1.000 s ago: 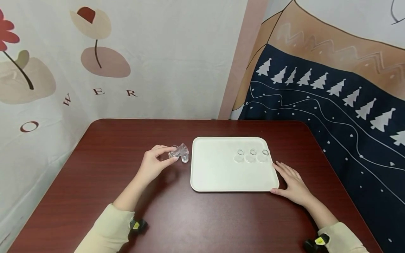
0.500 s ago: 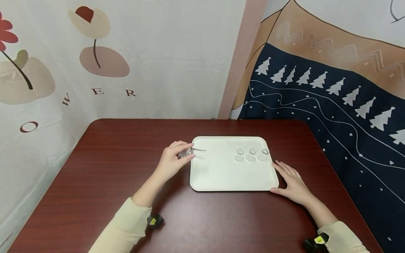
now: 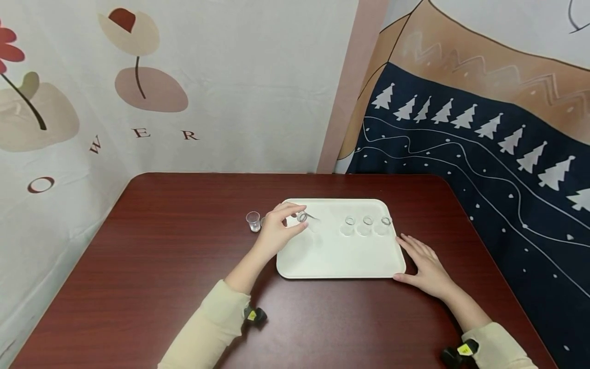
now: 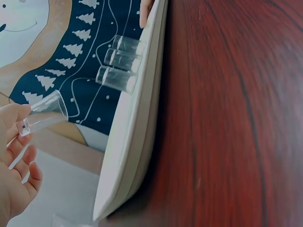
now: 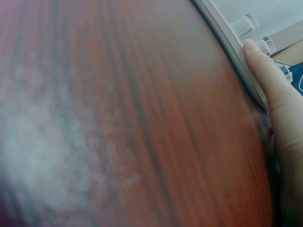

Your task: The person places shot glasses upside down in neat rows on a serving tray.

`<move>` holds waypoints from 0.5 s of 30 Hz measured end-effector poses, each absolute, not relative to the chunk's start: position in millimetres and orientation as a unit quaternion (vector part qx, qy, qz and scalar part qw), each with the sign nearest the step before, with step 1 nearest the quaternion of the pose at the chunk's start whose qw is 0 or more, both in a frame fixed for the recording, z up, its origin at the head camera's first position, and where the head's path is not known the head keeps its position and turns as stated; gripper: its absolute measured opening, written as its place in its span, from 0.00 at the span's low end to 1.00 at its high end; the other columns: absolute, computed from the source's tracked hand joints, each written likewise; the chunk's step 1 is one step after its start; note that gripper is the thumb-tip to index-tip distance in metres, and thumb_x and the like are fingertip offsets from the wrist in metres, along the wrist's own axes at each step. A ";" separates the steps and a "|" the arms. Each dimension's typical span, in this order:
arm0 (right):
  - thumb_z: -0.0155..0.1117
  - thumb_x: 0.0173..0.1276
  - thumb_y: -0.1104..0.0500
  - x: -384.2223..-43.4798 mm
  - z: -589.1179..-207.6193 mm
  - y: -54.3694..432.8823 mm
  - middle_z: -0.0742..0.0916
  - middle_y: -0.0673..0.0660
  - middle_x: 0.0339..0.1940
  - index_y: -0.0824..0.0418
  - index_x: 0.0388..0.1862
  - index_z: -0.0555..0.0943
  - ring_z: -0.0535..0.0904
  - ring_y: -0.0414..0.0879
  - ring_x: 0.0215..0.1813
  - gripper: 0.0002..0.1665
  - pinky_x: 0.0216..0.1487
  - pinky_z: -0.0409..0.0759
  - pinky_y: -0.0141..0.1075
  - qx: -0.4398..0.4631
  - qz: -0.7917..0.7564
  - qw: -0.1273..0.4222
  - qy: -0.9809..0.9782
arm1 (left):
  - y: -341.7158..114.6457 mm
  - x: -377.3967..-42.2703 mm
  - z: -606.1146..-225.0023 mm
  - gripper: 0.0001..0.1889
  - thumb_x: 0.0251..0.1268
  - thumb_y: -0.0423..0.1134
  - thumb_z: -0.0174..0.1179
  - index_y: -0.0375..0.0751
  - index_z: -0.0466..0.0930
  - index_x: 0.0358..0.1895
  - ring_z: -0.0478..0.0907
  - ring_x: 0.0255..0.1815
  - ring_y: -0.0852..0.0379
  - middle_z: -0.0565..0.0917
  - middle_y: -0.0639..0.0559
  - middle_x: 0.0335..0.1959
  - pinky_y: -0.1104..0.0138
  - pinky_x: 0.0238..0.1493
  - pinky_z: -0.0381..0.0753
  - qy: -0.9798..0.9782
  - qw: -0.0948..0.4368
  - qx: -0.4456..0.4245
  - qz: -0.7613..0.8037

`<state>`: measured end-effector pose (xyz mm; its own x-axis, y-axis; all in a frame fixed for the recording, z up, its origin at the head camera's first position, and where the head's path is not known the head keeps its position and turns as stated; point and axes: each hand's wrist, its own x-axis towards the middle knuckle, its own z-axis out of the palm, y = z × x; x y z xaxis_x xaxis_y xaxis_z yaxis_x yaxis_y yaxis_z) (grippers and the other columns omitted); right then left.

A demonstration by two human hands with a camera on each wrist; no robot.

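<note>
My left hand [image 3: 280, 228] pinches a small clear cup [image 4: 45, 113] near its base, above the left part of the white tray [image 3: 332, 261]. That cup lies tipped on its side, its wide mouth pointing right, away from the fingers. Three more clear cups [image 3: 367, 226] stand in a row on the tray's right half, narrower at the top than at the bottom. At the right rim and near corner of the tray, my right hand [image 3: 426, 267] rests with fingers straight and thumb [image 5: 258, 61] apart from them.
On the brown table [image 3: 184, 266], left of the tray, stands another clear cup [image 3: 253, 221], mouth up. Beside it, a further clear piece is mostly hidden behind the left hand. Printed cloths [image 3: 253, 102] hang behind the table.
The left hand has moved right, from beside the tray to over it, carrying the clear cup. Cups left of the tray have come into view behind it. The right hand stays put.
</note>
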<state>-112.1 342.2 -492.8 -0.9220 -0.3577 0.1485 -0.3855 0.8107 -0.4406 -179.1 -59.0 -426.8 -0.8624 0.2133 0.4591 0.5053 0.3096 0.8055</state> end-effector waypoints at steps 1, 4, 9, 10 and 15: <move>0.73 0.52 0.40 -112.1 -492.7 342.1 0.63 0.66 0.73 0.53 0.76 0.58 0.52 0.63 0.72 0.56 0.63 0.47 0.63 0.195 0.238 0.029 -0.951 | -55.8 -179.7 -427.8 0.19 0.50 0.30 0.72 0.36 0.84 0.49 0.74 0.38 0.52 0.84 0.53 0.43 0.68 0.28 0.68 -0.797 0.132 -0.223 -0.545; 0.73 0.52 0.40 -111.7 -492.3 341.7 0.63 0.66 0.73 0.54 0.76 0.58 0.52 0.64 0.72 0.56 0.63 0.47 0.63 0.194 0.239 0.030 -0.951 | -46.6 -181.9 -431.5 0.18 0.49 0.30 0.72 0.37 0.85 0.47 0.75 0.38 0.52 0.84 0.53 0.42 0.69 0.28 0.68 -0.797 0.124 -0.212 -0.552; 0.74 0.52 0.40 -110.8 -491.6 341.4 0.63 0.66 0.72 0.54 0.75 0.58 0.52 0.64 0.72 0.56 0.64 0.47 0.62 0.196 0.239 0.031 -0.951 | -32.7 -184.1 -435.1 0.18 0.49 0.31 0.72 0.37 0.85 0.47 0.74 0.38 0.53 0.84 0.52 0.41 0.70 0.30 0.68 -0.796 0.111 -0.198 -0.561; 0.74 0.52 0.40 -110.8 -491.6 341.5 0.63 0.66 0.72 0.55 0.75 0.58 0.52 0.64 0.72 0.56 0.64 0.47 0.62 0.197 0.238 0.032 -0.951 | -30.2 -184.4 -435.1 0.18 0.50 0.31 0.71 0.37 0.85 0.47 0.74 0.38 0.54 0.84 0.52 0.41 0.70 0.31 0.68 -0.796 0.110 -0.197 -0.561; 0.73 0.52 0.40 -111.3 -492.1 341.8 0.63 0.66 0.73 0.55 0.76 0.58 0.52 0.63 0.72 0.56 0.65 0.47 0.61 0.198 0.235 0.033 -0.951 | -18.8 -186.6 -437.1 0.18 0.53 0.33 0.70 0.37 0.84 0.49 0.73 0.39 0.50 0.82 0.51 0.42 0.69 0.32 0.68 -0.803 0.098 -0.193 -0.556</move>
<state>-111.3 341.8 -492.1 -0.9196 -0.3606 0.1558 -0.3917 0.8116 -0.4334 -186.6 -18.8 -437.1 -0.9067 0.2002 0.3711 0.4178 0.3072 0.8550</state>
